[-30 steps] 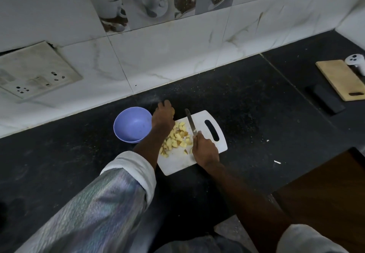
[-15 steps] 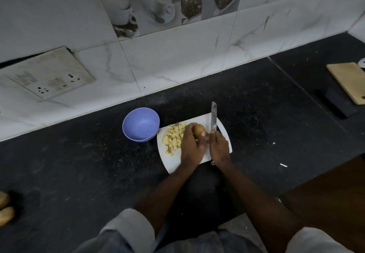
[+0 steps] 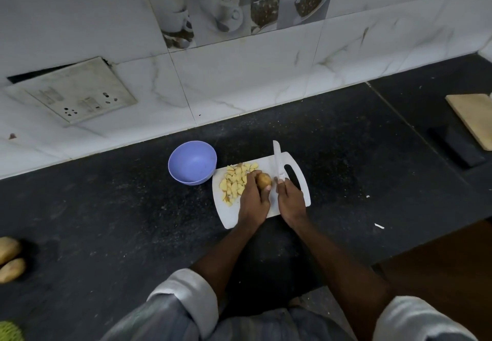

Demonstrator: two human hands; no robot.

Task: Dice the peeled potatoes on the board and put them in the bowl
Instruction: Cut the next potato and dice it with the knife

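On the dark speckled stone countertop lay a white plastic cutting board with a slot handle, set at a slant just beside a round lilac plastic bowl. The bowl stood to the board's left, its rim close to the board's corner, and it held no potato pieces that could be made out. A heap of pale yellow diced potato pieces covered the left part of the board.

The person's left hand rested over the middle of the board with its fingers curled round a whole brownish potato, holding it down against the board just to the right of the diced heap. The right hand gripped the handle of a white-bladed kitchen knife, whose blade pointed away from the person, past the far edge of the board, just to the right of the held potato. Whether the blade touched the board could not be told.

At the far left edge of the counter lay two more whole potatoes, well apart from the board. A light wooden board sat at the far right, with a dark rectangular block beside it. A grimy white switch-and-socket plate was fixed on the marbled wall tiles behind the counter.
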